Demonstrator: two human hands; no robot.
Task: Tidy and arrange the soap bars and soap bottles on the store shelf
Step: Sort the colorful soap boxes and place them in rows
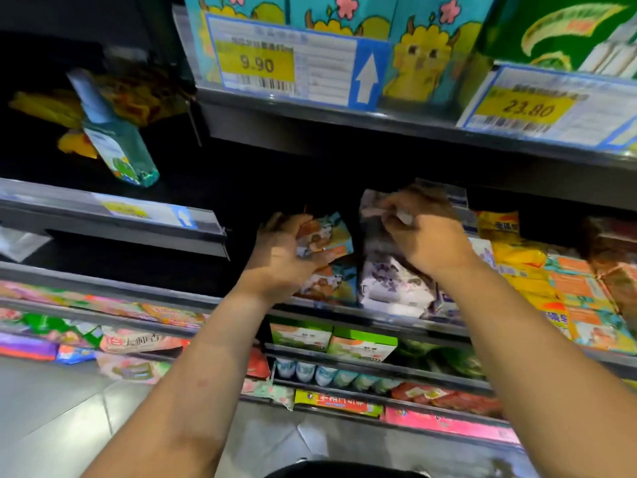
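Note:
My left hand (279,257) grips a soap bar pack with a blue and orange cartoon wrapper (325,234), lifted above a matching pack (331,284) on the middle shelf. Just to the right, my right hand (424,236) pinches the top of a white and purple soap pack (389,281) standing in the same row. Yellow soap packs (517,260) and orange ones (575,288) fill the shelf to the right. A teal soap bottle (113,136) stands tilted on the dark shelf at the upper left.
The upper shelf carries blue cartoon boxes (344,15) and price tags reading 9.90 (256,63) and 23.80 (524,106). Lower shelves hold green boxes (331,339), pink packs (138,343) and small bottles (324,374). Grey floor tiles (51,408) lie at the lower left.

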